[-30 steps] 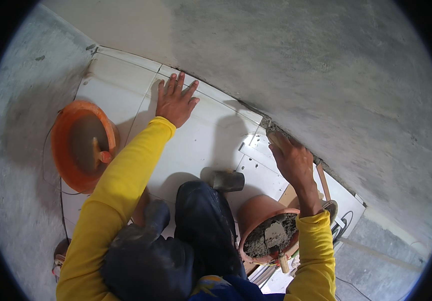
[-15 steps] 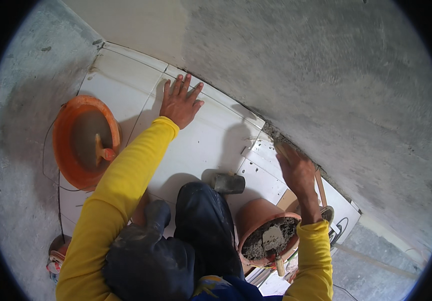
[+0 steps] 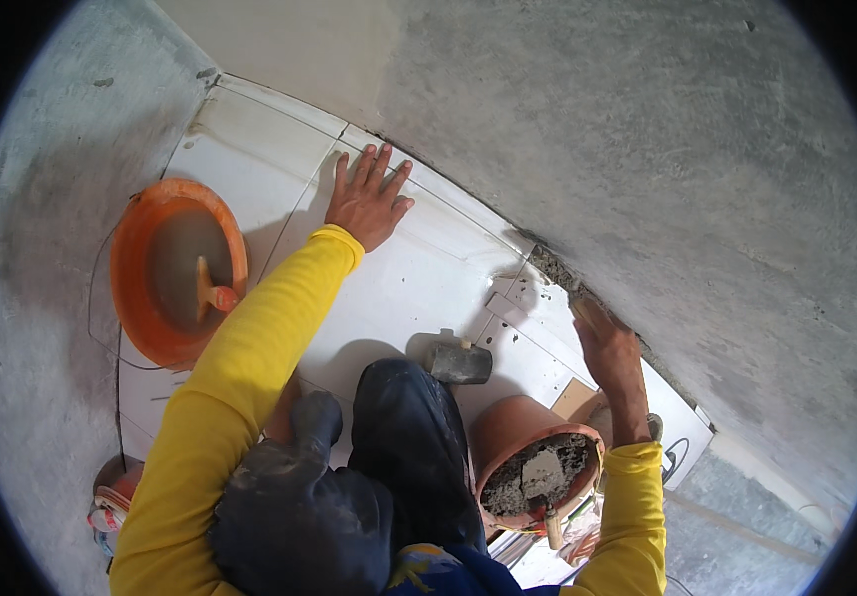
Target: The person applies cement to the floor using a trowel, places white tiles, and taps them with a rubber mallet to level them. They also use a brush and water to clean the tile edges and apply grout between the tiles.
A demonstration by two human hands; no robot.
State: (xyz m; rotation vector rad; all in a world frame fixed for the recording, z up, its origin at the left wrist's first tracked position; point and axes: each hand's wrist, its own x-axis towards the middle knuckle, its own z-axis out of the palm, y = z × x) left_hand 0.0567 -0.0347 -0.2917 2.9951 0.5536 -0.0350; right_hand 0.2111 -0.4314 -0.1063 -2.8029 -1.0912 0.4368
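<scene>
Yellow sleeves [image 3: 254,353], white tiles [image 3: 379,298], orange bucket [image 3: 132,278]

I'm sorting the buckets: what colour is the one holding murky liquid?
The bucket is orange, clearest in the head view.

Look at the white tiles [image 3: 398,298], they're gleaming, smooth and glossy! Above, the wall [image 3: 627,129] is looking matt and cement-like, while the mortar [image 3: 552,265] along its foot is showing rough and crumbly. The orange tub [image 3: 132,268] is looking like dull plastic, the mallet [image 3: 461,364] is appearing matt and rubbery, the trowel [image 3: 553,530] is sporting a wooden handle, and soft cloth is creasing on the sleeves [image 3: 249,363].
</scene>
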